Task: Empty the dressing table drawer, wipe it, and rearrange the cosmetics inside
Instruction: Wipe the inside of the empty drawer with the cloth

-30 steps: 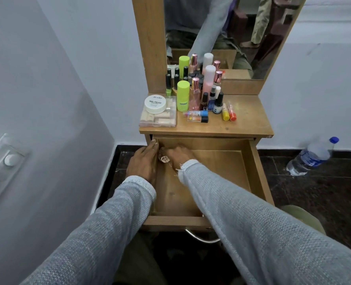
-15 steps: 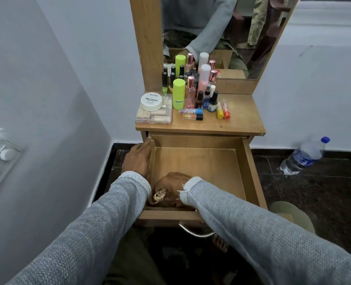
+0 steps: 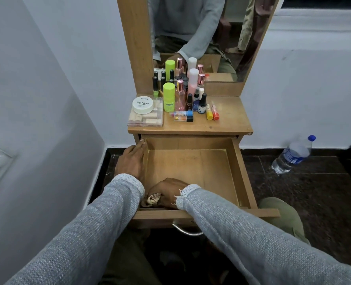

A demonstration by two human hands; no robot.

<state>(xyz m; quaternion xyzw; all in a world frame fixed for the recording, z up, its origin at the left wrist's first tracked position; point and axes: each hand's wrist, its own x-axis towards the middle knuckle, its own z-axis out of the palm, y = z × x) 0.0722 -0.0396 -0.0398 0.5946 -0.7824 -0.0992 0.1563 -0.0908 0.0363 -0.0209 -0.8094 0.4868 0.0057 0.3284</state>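
Observation:
The wooden drawer (image 3: 238, 167) of the dressing table is pulled out, and its floor is bare apart from my hand. My right hand (image 3: 167, 193) is in the drawer's near left corner, gripping a small crumpled cloth (image 3: 153, 199) against the bottom. My left hand (image 3: 132, 161) rests on the outside of the drawer's left wall, fingertips over its top edge. On the tabletop (image 3: 228, 120) stand the cosmetics: a white nail polish jar (image 3: 142, 104) on a clear box (image 3: 147, 119), a lime green bottle (image 3: 168, 96), nail polish bottles (image 3: 201, 101) and small tubes (image 3: 211, 112).
A mirror (image 3: 207, 33) rises behind the cosmetics. A plastic water bottle (image 3: 292, 156) lies on the dark floor to the right. White walls close in on the left and behind. My knee (image 3: 281, 212) sits just right of the drawer front, whose metal handle (image 3: 188, 231) points toward me.
My right hand dragged the cloth from the drawer's far left corner to its near left corner. My left hand stayed on the drawer's left wall.

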